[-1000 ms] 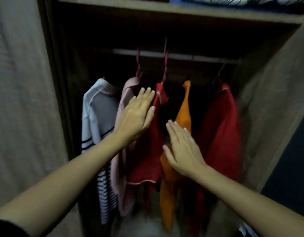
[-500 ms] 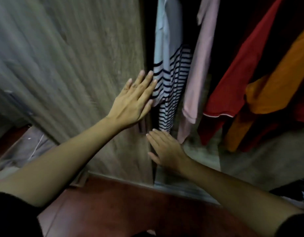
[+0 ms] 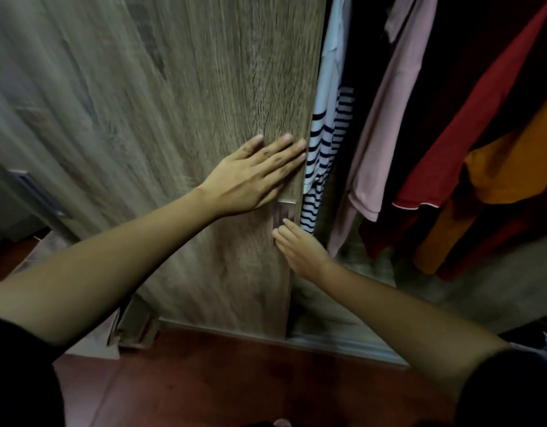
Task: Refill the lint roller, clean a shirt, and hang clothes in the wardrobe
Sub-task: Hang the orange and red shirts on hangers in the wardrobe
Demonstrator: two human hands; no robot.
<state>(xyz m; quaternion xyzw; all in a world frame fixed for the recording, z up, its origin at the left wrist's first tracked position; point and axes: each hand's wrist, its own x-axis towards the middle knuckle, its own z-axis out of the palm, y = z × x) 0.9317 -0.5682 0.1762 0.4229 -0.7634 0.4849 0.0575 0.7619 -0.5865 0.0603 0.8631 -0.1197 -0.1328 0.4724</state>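
As left hand [image 3: 250, 177] presses door [image 3: 173, 103], right hand [image 3: 300, 251] apparently touches handle [image 3: 285, 212].

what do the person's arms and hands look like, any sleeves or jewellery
Both forearms are bare. Black sleeves show only at the bottom corners: the left sleeve and the right sleeve. No ring, watch or bracelet shows on the left hand or the right hand, and no gloves.

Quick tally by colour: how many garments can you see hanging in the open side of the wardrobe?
White-and-navy striped garment: 1
Pink garment: 1
Red garment: 1
Orange garment: 1
Total: 4; red fabric below the orange may be a fifth.
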